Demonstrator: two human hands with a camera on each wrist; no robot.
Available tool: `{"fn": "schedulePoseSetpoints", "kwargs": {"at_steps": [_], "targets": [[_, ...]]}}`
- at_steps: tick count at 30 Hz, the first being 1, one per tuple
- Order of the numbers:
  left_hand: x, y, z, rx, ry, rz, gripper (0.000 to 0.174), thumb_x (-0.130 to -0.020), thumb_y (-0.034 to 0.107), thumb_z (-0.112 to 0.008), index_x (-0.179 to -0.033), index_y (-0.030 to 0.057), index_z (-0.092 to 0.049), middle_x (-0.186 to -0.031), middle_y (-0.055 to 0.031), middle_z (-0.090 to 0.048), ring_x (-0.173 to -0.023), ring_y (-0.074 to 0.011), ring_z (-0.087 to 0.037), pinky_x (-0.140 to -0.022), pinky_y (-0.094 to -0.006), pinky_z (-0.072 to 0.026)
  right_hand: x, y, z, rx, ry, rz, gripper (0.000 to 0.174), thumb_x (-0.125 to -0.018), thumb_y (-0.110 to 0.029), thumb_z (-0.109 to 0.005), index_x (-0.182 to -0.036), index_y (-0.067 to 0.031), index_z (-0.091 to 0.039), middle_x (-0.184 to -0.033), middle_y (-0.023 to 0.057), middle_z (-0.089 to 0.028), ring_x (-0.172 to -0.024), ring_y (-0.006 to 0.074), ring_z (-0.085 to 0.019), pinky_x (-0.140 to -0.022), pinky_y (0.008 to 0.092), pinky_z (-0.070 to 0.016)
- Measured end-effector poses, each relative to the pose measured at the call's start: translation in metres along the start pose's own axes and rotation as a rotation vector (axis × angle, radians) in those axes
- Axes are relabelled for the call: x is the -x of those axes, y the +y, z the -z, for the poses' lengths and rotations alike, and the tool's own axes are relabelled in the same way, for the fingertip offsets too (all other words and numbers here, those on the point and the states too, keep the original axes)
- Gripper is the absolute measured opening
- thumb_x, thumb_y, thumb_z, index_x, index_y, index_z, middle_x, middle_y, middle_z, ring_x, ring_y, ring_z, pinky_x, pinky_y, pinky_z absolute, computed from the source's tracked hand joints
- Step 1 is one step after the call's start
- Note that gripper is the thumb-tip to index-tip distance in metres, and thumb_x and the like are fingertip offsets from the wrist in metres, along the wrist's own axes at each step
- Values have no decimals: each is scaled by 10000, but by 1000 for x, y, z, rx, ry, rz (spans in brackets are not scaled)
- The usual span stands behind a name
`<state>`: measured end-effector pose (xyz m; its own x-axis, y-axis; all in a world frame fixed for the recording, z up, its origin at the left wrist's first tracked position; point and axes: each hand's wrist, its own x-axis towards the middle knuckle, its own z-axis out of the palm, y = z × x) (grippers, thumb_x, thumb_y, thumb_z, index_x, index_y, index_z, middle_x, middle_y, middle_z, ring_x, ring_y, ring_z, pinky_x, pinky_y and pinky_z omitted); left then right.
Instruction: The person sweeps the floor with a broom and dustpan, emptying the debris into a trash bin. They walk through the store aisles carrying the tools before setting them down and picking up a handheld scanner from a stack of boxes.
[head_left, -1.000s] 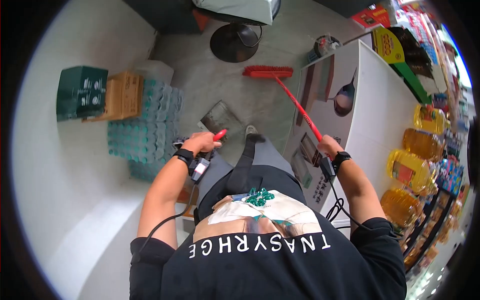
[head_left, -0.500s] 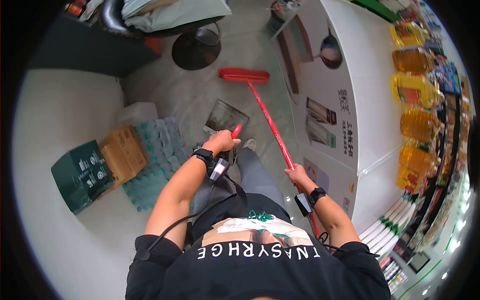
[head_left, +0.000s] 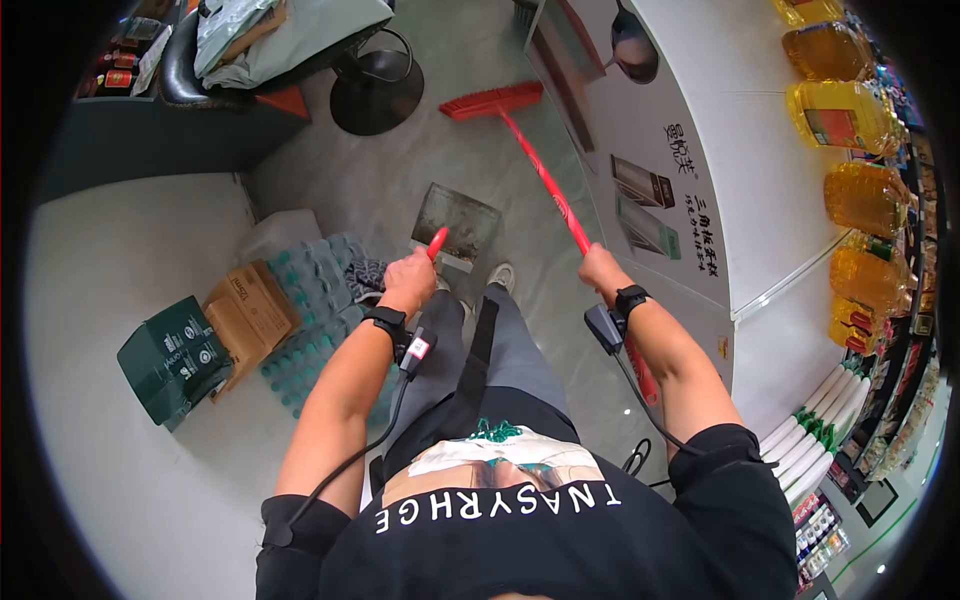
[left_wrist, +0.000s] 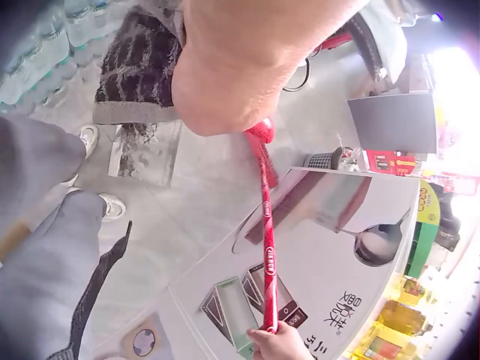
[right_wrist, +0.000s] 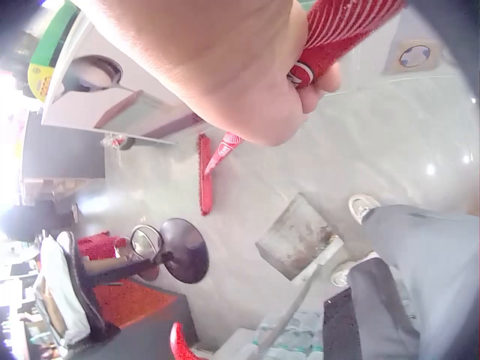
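Observation:
My left hand (head_left: 410, 278) grips the handle of a dustpan (head_left: 478, 218), near its red end (head_left: 438, 242). The dustpan's flat metal pan lies low over the floor, with dark marks on it, just ahead of my shoes. A dark grey patterned cloth (left_wrist: 139, 67) hangs beside the left hand. Around the pole of a red broom (head_left: 550, 185) curl the fingers of my right hand (head_left: 603, 272). The pole slants forward, and the broom's wide red head (head_left: 492, 100) is down at the floor beyond the dustpan. In the right wrist view, the pole's thick end runs past the right palm.
On the left, shrink-wrapped bottles (head_left: 320, 270) stand by a brown carton (head_left: 252, 310) and a green box (head_left: 175, 360) along the wall. A stool base (head_left: 375, 95) is ahead. A white printed display stand (head_left: 650, 140) borders the right, with oil bottles (head_left: 845, 115) beyond.
The view has turned to the right. The broom head has shifted farther ahead and tilted. My left hand has moved with the dustpan handle, and more of the pan now shows.

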<state>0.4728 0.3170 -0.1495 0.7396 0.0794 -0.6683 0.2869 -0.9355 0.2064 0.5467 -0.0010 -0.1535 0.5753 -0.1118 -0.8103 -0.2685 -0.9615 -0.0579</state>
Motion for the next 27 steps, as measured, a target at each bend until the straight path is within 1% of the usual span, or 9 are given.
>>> {"fn": "schedulePoseSetpoints", "kwargs": {"at_steps": [2,4,5,8,10,15,19,21,27], "targets": [[-6,2,0,-25,-13,37,258,-778,211,-475,-931,4,-456,-834,-193,-596,-797,-345,-582,-718,-414,-447,49,-11,15,-164,-273,-80,243,-722,-62,-450,-924,72,-455,-691,220,-564,-537,312,-589,-420,389,-452],[-8,4,3,-44,-21,65,229,-768,150,-475,-938,-3,-464,-865,-192,-599,-821,-332,-587,-732,-396,-451,52,41,-34,-255,-198,-13,156,-709,-44,-432,-832,49,-455,-562,145,-506,-435,260,-541,-348,364,-412],[-7,1,3,-31,-21,50,228,-762,136,-475,-939,-7,-460,-859,-203,-596,-823,-332,-587,-736,-394,-450,72,55,-38,-248,-283,-51,149,-705,-44,-436,-829,38,-452,-553,136,-497,-426,246,-532,-342,357,-404],[-3,3,13,-15,-31,63,229,-760,133,-475,-941,-6,-457,-860,-205,-595,-821,-334,-587,-739,-397,-447,128,69,-35,-253,-461,-128,123,-694,-45,-478,-804,-11,-436,-524,79,-455,-381,183,-470,-326,313,-369],[-6,1,9,-26,-19,59,236,-762,145,-478,-943,-6,-453,-865,-202,-595,-821,-339,-584,-741,-400,-445,152,91,-40,-386,-564,-70,163,-690,-50,-513,-828,-5,-440,-531,78,-454,-378,169,-456,-323,298,-356],[0,5,8,16,-74,20,318,-746,237,-535,-977,24,-485,-938,-173,-585,-897,-326,-558,-776,-391,-429,233,109,-28,-680,-652,-208,166,-689,-69,-558,-802,-66,-437,-516,10,-408,-388,108,-421,-338,248,-340],[3,1,14,145,-179,-35,373,-713,296,-575,-1000,62,-532,-1005,-150,-566,-975,-305,-521,-818,-378,-409,240,126,-48,-594,-397,-261,200,-701,-96,-569,-874,-69,-474,-551,15,-450,-406,117,-448,-345,262,-364],[9,-5,13,163,-191,-77,366,-720,279,-544,-1011,57,-542,-1028,-158,-554,-994,-303,-507,-837,-375,-398,220,138,-59,-371,-124,-95,269,-695,-111,-576,-936,-39,-481,-579,95,-508,-429,199,-511,-351,311,-400],[14,-29,4,-8,-132,-24,315,-735,208,-485,-1002,57,-556,-1015,-158,-562,-972,-307,-524,-823,-378,-408,177,95,-47,-333,-27,-162,199,-701,-65,-481,-890,-1,-471,-577,141,-510,-405,243,-516,-349,355,-408]]}}
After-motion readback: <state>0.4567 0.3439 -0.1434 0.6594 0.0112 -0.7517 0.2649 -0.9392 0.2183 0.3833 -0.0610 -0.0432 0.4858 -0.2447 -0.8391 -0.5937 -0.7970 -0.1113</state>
